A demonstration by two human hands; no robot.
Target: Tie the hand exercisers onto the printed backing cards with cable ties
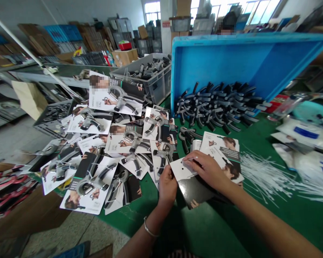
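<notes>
Two hands [168,184] [206,167] touch one black-and-white card [193,188].

1. card [190,183]: stiff paper, black part glossy, white part smooth.
2. hand grips [215,105]: grey and black plastic, mostly matt.
3. springs [113,95]: shiny coiled metal.
4. zip ties [263,175]: thin smooth white plastic.
5. blue crate [218,59]: hard plastic, smooth walls.
6. table [123,216]: smooth green top, dull sheen; material unclear.
7. bags [307,132]: clear crinkly plastic, shiny.
8. bracelet [149,228]: polished metal.
</notes>
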